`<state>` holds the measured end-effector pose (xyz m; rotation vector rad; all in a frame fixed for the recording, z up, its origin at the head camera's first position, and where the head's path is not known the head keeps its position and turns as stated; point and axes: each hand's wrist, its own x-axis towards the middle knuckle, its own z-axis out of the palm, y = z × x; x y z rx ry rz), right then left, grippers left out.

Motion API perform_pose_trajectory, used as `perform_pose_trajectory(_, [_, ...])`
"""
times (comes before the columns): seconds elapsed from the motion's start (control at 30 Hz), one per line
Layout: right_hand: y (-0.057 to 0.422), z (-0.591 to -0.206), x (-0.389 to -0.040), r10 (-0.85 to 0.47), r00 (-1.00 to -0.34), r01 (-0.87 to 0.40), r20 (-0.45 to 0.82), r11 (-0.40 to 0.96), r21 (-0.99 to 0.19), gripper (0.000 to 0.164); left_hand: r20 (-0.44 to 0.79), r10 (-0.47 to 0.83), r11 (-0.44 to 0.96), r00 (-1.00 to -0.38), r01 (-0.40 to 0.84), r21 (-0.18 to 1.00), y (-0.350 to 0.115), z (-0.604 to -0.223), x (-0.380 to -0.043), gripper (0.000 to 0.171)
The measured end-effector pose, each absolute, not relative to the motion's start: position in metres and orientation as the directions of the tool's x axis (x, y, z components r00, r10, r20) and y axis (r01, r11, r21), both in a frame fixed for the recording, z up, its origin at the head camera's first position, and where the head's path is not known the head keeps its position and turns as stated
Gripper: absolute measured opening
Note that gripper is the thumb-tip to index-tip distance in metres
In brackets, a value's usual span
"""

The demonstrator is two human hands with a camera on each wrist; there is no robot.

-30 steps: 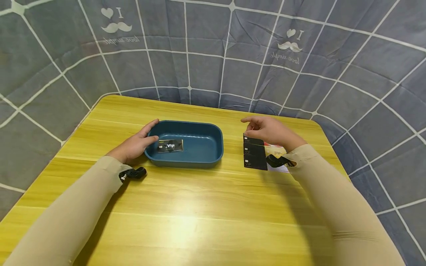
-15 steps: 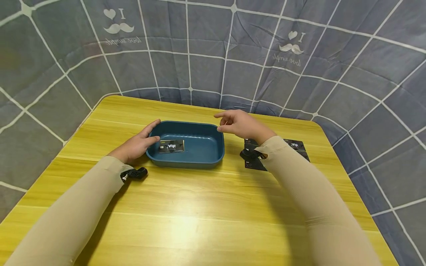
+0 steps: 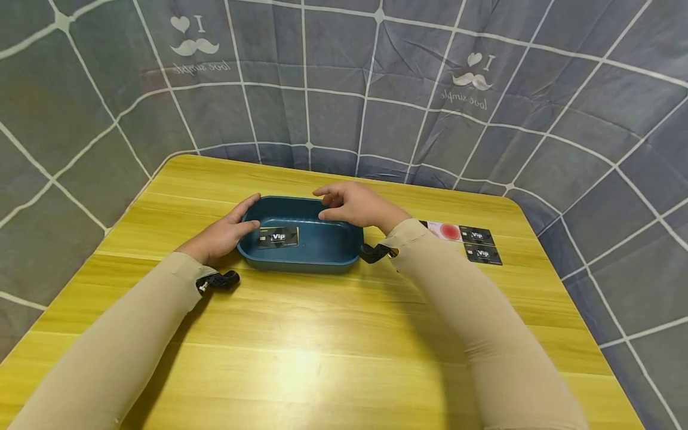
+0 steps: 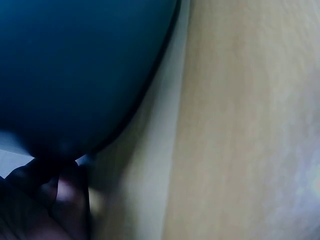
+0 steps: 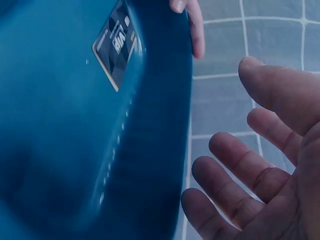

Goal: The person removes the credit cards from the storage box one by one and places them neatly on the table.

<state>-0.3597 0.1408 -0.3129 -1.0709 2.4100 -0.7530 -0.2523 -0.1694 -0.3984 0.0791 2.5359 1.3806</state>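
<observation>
A blue rectangular plastic box (image 3: 328, 242) stands on the table, with a black VIP card (image 3: 278, 237) lying flat inside at its left end. My left hand (image 3: 223, 236) holds the box's left end, thumb over the rim and fingers along the outer wall; dark fingertips show against the wall (image 4: 85, 75) in the left wrist view. My right hand (image 3: 357, 206) hovers over the back right of the box, fingers loosely bent and apart. Nothing lies between the right hand's fingers (image 5: 235, 195) in the right wrist view.
To the right on the wooden table (image 3: 301, 334) lie two black VIP cards (image 3: 478, 245) and a white card with a red circle (image 3: 447, 231), others partly hidden by the right forearm. A grey checked curtain (image 3: 333, 113) hangs behind the table.
My right hand has moved left from above the cards on the table to over the box, uncovering the cards at the far right. The left hand and the box stay put.
</observation>
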Motion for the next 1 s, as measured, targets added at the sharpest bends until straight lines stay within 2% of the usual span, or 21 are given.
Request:
perform_pose_trajectory(0.23, [0.114,-0.320,-0.356,-0.795,-0.593,-0.578,-0.127,0.530,-0.621,0.059,-0.197,0.173,0.544,-0.965,-0.073,0.836,-0.170,-0.399,-0.253,0.072])
perform_pose_trajectory(0.73, [0.081,-0.335,-0.358,-0.814,-0.562,-0.593,-0.148,0.521,-0.614,0.057,-0.207,0.173,0.522,-0.963,-0.089,0.848,-0.171,-0.399,-0.253,0.071])
perform_pose_trajectory(1.0, [0.072,-0.345,-0.362,-0.835,-0.500,-0.596,-0.228,0.523,-0.609,0.058,-0.195,0.170,0.526,-0.966,-0.078,0.847,-0.172,-0.401,-0.251,0.071])
